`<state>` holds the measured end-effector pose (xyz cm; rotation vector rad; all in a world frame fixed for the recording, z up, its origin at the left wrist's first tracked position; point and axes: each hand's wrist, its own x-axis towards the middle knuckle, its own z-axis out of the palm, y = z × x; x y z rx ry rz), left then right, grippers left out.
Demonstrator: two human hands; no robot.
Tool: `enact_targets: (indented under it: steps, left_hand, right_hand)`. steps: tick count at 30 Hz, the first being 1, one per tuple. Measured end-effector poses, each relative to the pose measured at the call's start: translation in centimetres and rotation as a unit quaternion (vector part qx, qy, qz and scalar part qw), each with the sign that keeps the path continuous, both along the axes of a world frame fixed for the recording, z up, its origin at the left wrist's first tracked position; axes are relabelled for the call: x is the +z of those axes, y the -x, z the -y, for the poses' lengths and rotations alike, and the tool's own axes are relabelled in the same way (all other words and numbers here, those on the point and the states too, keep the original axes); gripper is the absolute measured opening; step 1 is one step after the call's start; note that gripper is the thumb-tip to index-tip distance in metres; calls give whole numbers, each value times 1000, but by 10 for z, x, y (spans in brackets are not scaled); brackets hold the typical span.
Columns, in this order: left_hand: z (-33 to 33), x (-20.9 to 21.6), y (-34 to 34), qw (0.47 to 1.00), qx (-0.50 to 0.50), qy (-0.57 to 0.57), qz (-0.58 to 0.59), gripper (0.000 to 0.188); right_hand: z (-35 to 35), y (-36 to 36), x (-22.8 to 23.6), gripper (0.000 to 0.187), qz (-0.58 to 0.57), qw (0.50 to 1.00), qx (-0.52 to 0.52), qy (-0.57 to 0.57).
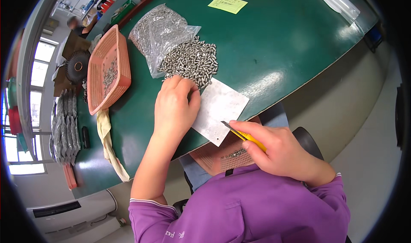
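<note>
My right hand [284, 151] is closed around a yellow utility knife [255, 143], its dark tip pointing left above the near edge of a white sheet [222, 107]. My left hand [176, 101] reaches the near edge of a heap of small silvery metal pins [192, 61]. Its fingers are curled down toward the thumb, and whatever lies between the fingertips is hidden. Behind the heap, a clear plastic bag [159, 31] full of the same small parts lies on its side. The white sheet rests by the table edge, right of my left hand.
A pink plastic basket [122, 67] with some metal parts stands left on the green table [274, 41]. Another pink basket [214, 157] with parts sits below the table edge, by my lap. Beyond are a yellow slip [227, 4], stacked filled bags [65, 127] and a cloth strip [109, 144].
</note>
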<state>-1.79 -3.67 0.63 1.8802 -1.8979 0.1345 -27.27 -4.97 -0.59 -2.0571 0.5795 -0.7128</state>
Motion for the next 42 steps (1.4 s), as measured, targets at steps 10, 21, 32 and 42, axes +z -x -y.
enact_targets:
  steps: [10, 21, 32, 42]
  left_hand:
    - [-69, 3, 30, 989, 7, -73, -130, 14]
    - [-71, -5, 31, 986, 22, -53, -158, 16]
    - [-68, -1, 30, 983, 8, -57, -173, 16]
    - [-79, 20, 32, 964, -58, -124, -226, 12]
  right_hand:
    - [-9, -21, -3, 41, -66, 991, 8, 119]
    - [-11, -28, 4, 46, -111, 991, 36, 69]
    - [-1, -32, 15, 48, -139, 974, 74, 162]
    - [-2, -6, -2, 44, 4, 1000, -10, 6]
